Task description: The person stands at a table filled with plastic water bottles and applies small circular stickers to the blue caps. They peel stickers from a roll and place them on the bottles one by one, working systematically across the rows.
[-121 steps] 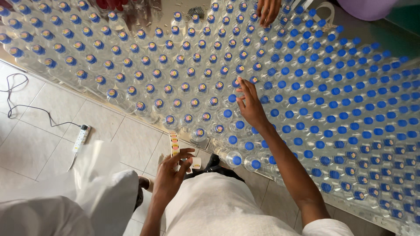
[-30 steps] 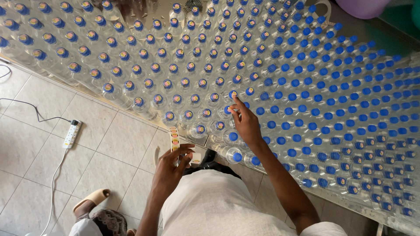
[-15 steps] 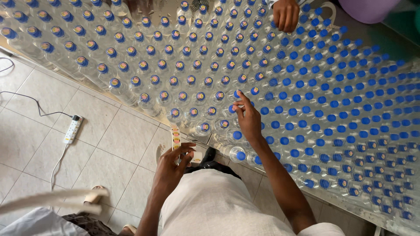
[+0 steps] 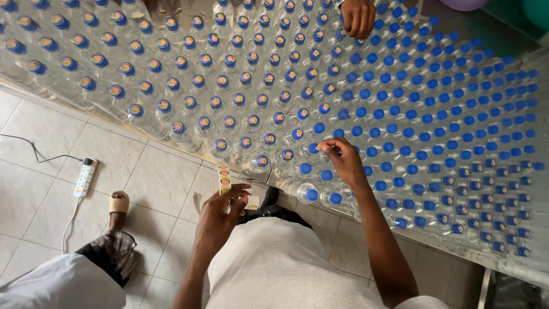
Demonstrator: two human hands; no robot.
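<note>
The right hand is pinching a sticker onto a blue bottle cap at the bench's near edge. The left hand, below that edge, is gripping the sticker strip; the neighbouring plain cap looks due next, needing a fresh sticker peeled.

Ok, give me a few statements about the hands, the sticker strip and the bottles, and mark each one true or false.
1. The left hand holds a strip of round stickers. True.
2. The right hand rests flat on the floor. False: it is over the bottle caps, fingers pinched at a blue cap.
3. Every bottle cap already bears a sticker. False: the caps on the right are plain blue.
4. Another person's hand is at the far edge of the bottles. True.
5. A white power strip lies on the tiled floor. True.
</note>
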